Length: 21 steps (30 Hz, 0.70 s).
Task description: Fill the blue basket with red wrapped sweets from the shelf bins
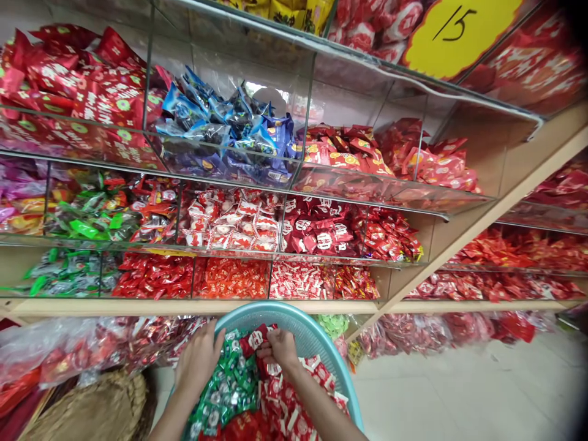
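Observation:
A light-blue plastic basket (324, 343) full of wrapped candies stands low in front of the shelves. My left hand (198, 358) grips its left rim, thumb on the inner side and fingers along the edge. Over the middle of the basket, my right hand (281, 349) is closed on a dark red candy packet (253, 340) with white print. Green-wrapped candies (229, 386) fill the left part of the basket, and red-and-white candies (294, 404) the right. Plain red packets (245, 427) lie at the near side.
Clear-fronted shelf bins hold candies: large red packets (82, 79), blue packets (229, 122) and dark red packets (321, 229). A yellow price tag (459, 33) hangs at upper right. Bagged candies (422, 334) lie under the shelf, a woven basket (92, 407) at lower left, tiled floor (459, 392) right.

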Each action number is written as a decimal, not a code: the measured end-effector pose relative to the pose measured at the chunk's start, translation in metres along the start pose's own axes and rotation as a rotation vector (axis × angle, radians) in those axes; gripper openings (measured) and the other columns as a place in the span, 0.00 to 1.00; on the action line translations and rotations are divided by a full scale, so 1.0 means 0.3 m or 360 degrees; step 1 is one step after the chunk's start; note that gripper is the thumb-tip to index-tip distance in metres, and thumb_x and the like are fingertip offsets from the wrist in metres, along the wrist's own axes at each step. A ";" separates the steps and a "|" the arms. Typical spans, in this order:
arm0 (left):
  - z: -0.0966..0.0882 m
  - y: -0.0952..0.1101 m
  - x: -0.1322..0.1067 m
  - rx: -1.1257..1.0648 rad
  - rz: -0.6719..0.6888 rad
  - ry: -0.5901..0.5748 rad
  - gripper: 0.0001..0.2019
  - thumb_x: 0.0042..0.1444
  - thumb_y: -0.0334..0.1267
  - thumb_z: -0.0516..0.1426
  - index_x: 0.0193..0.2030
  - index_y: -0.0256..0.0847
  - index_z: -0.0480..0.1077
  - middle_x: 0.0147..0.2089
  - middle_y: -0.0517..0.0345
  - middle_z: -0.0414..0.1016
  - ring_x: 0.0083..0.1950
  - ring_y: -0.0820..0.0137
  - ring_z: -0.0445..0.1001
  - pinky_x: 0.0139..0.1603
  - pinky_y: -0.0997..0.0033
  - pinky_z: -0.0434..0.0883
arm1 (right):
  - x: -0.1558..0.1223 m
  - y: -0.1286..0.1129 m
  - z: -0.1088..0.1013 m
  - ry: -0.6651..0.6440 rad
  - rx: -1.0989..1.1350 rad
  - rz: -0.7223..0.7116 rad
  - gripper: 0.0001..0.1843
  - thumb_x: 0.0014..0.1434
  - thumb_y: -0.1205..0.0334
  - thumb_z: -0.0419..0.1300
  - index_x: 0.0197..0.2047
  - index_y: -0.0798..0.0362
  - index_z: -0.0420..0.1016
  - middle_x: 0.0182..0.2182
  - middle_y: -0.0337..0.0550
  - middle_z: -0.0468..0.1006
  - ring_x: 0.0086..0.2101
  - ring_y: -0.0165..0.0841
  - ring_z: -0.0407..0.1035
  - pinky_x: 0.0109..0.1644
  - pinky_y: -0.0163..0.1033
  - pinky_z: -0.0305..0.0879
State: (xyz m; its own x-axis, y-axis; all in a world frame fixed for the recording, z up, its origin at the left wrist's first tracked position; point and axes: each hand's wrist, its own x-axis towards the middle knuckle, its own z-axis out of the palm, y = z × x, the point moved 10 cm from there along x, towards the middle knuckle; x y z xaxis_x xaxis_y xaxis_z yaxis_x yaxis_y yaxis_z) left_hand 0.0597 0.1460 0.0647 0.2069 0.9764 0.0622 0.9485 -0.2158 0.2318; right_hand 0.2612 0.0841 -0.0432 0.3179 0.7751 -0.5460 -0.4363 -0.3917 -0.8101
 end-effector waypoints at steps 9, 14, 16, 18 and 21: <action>-0.002 -0.005 0.001 -0.0022 -0.0019 0.0021 0.23 0.62 0.45 0.41 0.55 0.35 0.65 0.48 0.42 0.77 0.47 0.59 0.76 0.44 0.64 0.70 | 0.018 0.004 -0.084 0.0134 0.0113 -0.0041 0.13 0.53 0.55 0.60 0.28 0.51 0.60 0.18 0.39 0.75 0.19 0.31 0.72 0.20 0.30 0.65; 0.000 -0.004 0.002 -0.0047 -0.0005 0.0026 0.23 0.62 0.45 0.41 0.55 0.36 0.66 0.50 0.43 0.76 0.47 0.59 0.76 0.44 0.65 0.70 | 0.010 -0.008 -0.060 0.0090 0.0001 -0.0056 0.14 0.53 0.52 0.59 0.31 0.51 0.59 0.18 0.39 0.75 0.19 0.32 0.72 0.20 0.32 0.65; 0.001 -0.006 0.002 -0.0037 -0.0011 0.0017 0.23 0.62 0.45 0.41 0.55 0.36 0.65 0.51 0.44 0.76 0.48 0.59 0.76 0.44 0.65 0.70 | -0.003 -0.050 -0.062 0.0069 -0.0244 -0.0143 0.17 0.51 0.50 0.61 0.35 0.50 0.58 0.15 0.34 0.72 0.15 0.32 0.69 0.16 0.32 0.59; 0.002 -0.008 0.002 -0.0035 -0.0017 0.0009 0.23 0.62 0.45 0.40 0.55 0.36 0.65 0.51 0.44 0.75 0.48 0.59 0.76 0.44 0.65 0.70 | -0.035 -0.142 -0.069 0.0056 -0.0508 -0.0327 0.20 0.48 0.48 0.63 0.36 0.50 0.60 0.14 0.31 0.70 0.11 0.31 0.64 0.13 0.31 0.51; 0.006 -0.010 0.004 -0.0037 -0.0028 -0.0003 0.22 0.62 0.45 0.40 0.54 0.36 0.65 0.50 0.44 0.76 0.47 0.59 0.76 0.44 0.65 0.69 | -0.133 -0.364 -0.056 -0.0022 -0.0865 -0.0671 0.18 0.51 0.45 0.59 0.31 0.52 0.66 0.15 0.34 0.71 0.10 0.28 0.60 0.15 0.32 0.47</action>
State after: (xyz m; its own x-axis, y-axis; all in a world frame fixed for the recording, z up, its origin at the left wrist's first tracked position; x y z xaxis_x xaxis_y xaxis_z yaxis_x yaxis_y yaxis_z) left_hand 0.0574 0.1477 0.0623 0.1905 0.9801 0.0560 0.9462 -0.1985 0.2555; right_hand 0.3103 0.0875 0.0636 0.3556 0.9207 -0.1608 0.2079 -0.2456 -0.9468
